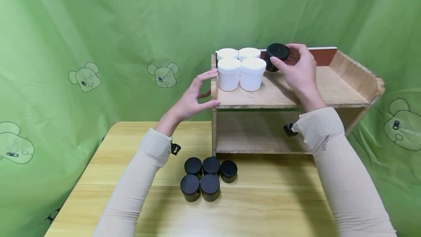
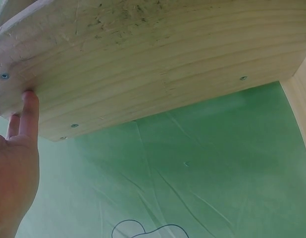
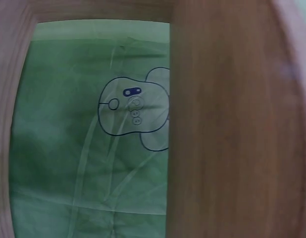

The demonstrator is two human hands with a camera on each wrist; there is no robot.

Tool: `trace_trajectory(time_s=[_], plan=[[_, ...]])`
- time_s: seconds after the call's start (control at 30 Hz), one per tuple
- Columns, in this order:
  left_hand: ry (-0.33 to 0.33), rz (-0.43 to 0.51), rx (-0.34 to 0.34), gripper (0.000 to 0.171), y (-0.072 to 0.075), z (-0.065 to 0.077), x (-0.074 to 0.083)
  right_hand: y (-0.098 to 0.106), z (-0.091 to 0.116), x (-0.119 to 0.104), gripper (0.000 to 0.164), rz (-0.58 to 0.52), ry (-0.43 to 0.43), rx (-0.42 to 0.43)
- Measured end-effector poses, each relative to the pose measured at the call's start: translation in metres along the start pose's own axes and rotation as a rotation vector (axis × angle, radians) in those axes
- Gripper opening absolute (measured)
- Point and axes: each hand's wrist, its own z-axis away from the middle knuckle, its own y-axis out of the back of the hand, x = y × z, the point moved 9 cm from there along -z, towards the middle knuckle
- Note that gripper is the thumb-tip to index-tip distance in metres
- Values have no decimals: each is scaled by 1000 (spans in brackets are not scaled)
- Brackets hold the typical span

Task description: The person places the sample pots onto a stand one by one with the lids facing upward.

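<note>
In the head view my right hand [image 1: 300, 70] grips a black lidded jar [image 1: 277, 52] between thumb and fingers, over the top board of a wooden shelf [image 1: 322, 87]. The jar is slightly tilted; whether its base touches the board cannot be told. Several white lidded jars [image 1: 229, 76] stand grouped at the board's left end, just left of it. My left hand [image 1: 189, 101] rests against the shelf's left side panel, fingers extended and thumb at the front edge. In the left wrist view that hand [image 2: 14, 163] has its fingertips on the wooden panel [image 2: 158, 64]. The right wrist view shows neither hand nor jar.
Several more black jars [image 1: 209, 185] stand close together on the wooden table [image 1: 263, 207], in front of the shelf's left leg. A lower shelf board [image 1: 256, 134] lies beneath the top one. The shelf's right side panel [image 1: 356, 74] rises at the far end. A green curtain [image 1: 148, 21] hangs behind.
</note>
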Motion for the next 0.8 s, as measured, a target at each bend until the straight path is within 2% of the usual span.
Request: trace_trajectory(time_s=[0.23,0.63,0.8], plan=[[0,1,1,83,0,0,0,-6,0,7,70,83,-17,-28],[18,10,16,87,-1,-2,0,-13,0,4,71,132,-9,-87],[38,30,7,84,-1,0,15,-16,1,6,72,147,-12,-122]])
